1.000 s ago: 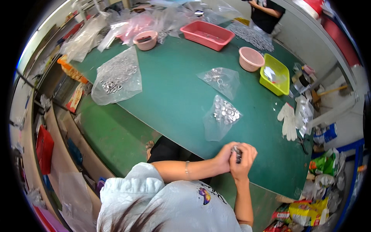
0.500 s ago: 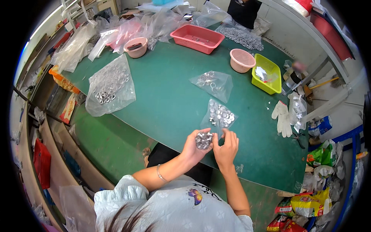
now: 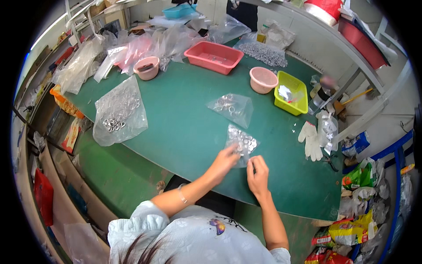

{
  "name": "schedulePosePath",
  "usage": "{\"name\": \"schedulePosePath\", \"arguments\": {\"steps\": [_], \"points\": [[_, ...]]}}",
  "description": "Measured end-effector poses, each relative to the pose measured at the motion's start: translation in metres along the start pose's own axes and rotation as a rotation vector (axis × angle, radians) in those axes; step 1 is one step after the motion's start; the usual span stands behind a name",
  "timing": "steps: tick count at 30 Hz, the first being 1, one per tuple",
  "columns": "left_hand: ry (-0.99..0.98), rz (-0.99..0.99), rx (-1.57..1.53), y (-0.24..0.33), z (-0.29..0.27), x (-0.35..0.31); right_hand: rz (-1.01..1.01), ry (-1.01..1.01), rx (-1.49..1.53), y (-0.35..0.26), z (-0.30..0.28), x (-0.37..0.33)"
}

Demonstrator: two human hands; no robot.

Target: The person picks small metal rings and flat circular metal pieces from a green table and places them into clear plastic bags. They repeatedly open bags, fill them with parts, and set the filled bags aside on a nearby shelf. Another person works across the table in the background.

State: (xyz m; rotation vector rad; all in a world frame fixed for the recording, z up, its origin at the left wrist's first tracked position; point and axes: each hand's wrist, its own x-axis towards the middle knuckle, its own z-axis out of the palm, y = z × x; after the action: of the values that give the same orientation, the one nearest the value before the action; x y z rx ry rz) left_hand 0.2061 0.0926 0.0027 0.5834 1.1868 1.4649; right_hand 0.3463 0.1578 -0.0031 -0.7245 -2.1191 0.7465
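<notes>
A clear plastic bag (image 3: 247,141) of small shiny metal rings lies on the green table (image 3: 176,119) in front of me. My left hand (image 3: 224,162) is at the bag's near left side, palm turned down and fingers smeared by motion. Whether any metal parts are inside it is hidden. My right hand (image 3: 258,174) is closed on the near edge of the bag, thumb and fingers pinched together. Just beyond lies another clear bag (image 3: 233,109) with a few rings. Farther left is a larger clear bag (image 3: 119,112) with many rings.
Along the back stand a pink tray (image 3: 214,62), two pink bowls (image 3: 146,73) and a yellow-green basket (image 3: 292,93), beside a pile of small metal parts (image 3: 263,54). White gloves (image 3: 311,141) and pliers (image 3: 330,163) lie at the right. Loose plastic bags (image 3: 167,42) heap at the back left.
My left hand held a handful of metal pieces palm up; now it has turned over beside the bag. My right hand has stayed near the bag's edge. The whole view has shifted slightly.
</notes>
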Motion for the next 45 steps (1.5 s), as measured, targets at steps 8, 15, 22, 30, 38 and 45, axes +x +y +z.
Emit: {"name": "schedulePosePath", "arguments": {"steps": [8,15,22,30,38,45], "points": [[0.283,0.455,1.011,-0.016,-0.051,0.007,-0.311,-0.290,-0.495,0.035,0.025,0.013],[-0.008,0.480,0.598,0.057,-0.011,0.111,-0.086,0.257,-0.064,0.053,-0.008,0.066],[0.324,1.203,1.501,0.066,-0.022,0.182,0.246,0.479,0.116,0.094,-0.065,0.080],[0.074,1.164,1.003,0.094,-0.004,0.240,0.319,0.704,0.083,0.158,-0.141,0.110],[0.011,1.202,0.433,0.082,0.166,0.294,0.074,0.717,-0.300,0.224,-0.183,0.138],[-0.012,0.878,0.374,-0.041,0.278,0.298,0.283,0.518,-0.235,0.253,-0.189,0.095]]}}
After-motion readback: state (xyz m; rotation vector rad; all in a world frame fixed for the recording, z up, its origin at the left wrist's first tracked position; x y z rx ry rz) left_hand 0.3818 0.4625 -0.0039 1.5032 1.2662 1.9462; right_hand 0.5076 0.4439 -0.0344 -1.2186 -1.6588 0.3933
